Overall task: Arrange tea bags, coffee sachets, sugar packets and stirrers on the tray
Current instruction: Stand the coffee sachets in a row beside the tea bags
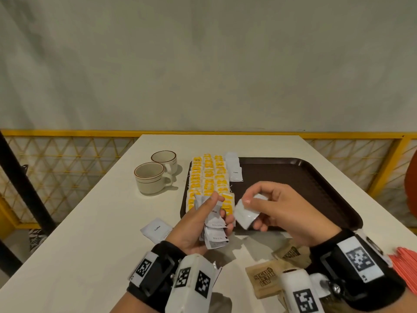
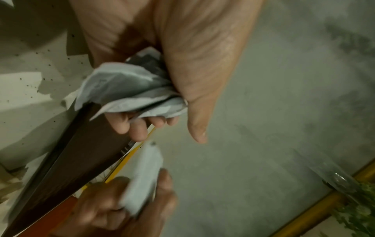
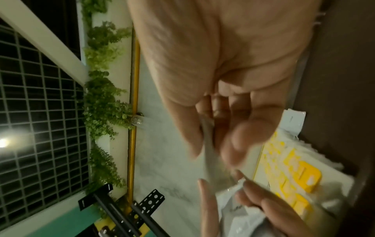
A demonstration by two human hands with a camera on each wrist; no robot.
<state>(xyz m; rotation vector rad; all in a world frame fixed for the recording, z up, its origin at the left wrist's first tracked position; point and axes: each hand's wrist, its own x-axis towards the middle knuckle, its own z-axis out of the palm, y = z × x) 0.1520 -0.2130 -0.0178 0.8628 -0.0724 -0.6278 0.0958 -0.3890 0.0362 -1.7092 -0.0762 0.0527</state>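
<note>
Smooth white table [image 1: 94,222]; left hand [image 1: 198,224] clutches crinkled coffee sachets [image 1: 214,227], right hand [image 1: 284,213] pinches glossy rectangular sachet [image 1: 246,214].

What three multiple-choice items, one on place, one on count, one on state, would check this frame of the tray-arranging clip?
1. Where do the yellow tea bags lie?
A. left part of the tray
B. inside a cup
C. on the floor

2. How many cups stand left of the tray?
A. one
B. two
C. four

3. What does the right hand do?
A. rests flat
B. pinches one white sachet
C. lifts a cup

Answers: 1 A, rows fill the tray's left side; 2 B, two cups stand together; 3 B, thumb and fingers grip the sachet.
</note>
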